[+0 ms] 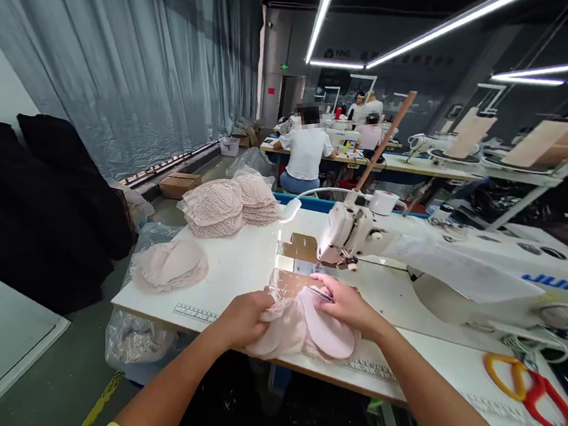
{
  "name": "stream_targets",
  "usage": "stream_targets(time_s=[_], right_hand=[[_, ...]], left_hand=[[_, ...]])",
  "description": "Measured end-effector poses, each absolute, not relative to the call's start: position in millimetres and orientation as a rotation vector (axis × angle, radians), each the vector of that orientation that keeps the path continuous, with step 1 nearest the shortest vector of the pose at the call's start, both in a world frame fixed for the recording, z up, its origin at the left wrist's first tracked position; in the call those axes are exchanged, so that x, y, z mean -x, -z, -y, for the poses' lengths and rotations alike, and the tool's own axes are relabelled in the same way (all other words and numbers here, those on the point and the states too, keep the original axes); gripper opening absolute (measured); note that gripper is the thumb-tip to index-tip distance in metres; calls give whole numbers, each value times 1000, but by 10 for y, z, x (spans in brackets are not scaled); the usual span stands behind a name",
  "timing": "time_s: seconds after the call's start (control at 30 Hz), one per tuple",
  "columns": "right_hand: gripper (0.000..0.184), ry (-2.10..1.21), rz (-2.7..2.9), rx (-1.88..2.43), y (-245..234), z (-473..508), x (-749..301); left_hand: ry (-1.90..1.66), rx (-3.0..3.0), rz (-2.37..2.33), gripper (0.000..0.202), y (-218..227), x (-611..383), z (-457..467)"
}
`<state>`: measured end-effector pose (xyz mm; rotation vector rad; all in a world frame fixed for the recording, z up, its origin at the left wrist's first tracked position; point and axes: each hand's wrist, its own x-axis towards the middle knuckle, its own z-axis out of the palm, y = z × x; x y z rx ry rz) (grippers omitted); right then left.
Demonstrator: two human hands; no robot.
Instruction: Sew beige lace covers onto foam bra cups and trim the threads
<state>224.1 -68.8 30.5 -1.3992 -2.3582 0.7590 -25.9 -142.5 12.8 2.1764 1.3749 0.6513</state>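
My left hand (pixel 248 317) is closed on the left edge of a pale pink lace bra piece (pixel 288 330) at the table's front edge. On its right part lies a smooth pink oval cup pad (pixel 328 329). My right hand (pixel 343 303) is closed over the pad's upper edge and holds a small, thin metal tool (pixel 320 294), perhaps thread snips; its full shape is hidden by the fingers. Just beyond both hands stands the head of a white JUKI sewing machine (pixel 341 233), its needle area apart from the fabric.
Stacked lace pieces (pixel 213 210) and a flatter pile of pink pads (pixel 171 264) occupy the table's left side. Orange-and-red-handled scissors (pixel 529 383) lie at the right front. A white cup (pixel 384 202) sits behind the machine. Other people, one in a white shirt (pixel 304 151), sit farther back.
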Motion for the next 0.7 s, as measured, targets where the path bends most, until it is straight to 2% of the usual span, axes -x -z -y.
stream_targets(time_s=[0.07,0.17,0.2,0.3,0.4,0.57,0.7], right_hand=[[51,-878,2368,1282,-458,723,-2138],[24,-1026,2371,1047,-631,732,-1983],[21,-1011,2382,1010,-661,722,-1929],[20,-949,2355,997,-684,669,-1754],[16,-1075,2269,954,-677,581,-1550],[11,-1073,2029,1000,-643,285,-1054],[26,-924,1884,977,-616,-112,-529]], left_hand=[[-716,-2173,-1405,6,-236,400,1493],[-836,-2139,-1503,4,-379,614,1561],[-836,-2138,-1537,3,-415,678,1572],[-725,-2175,-1597,3,-499,843,1579],[-637,-2247,-1641,5,-603,986,1540],[-647,-2362,-1783,14,-909,1253,1256],[-804,-2227,-2035,17,-1181,1537,838]])
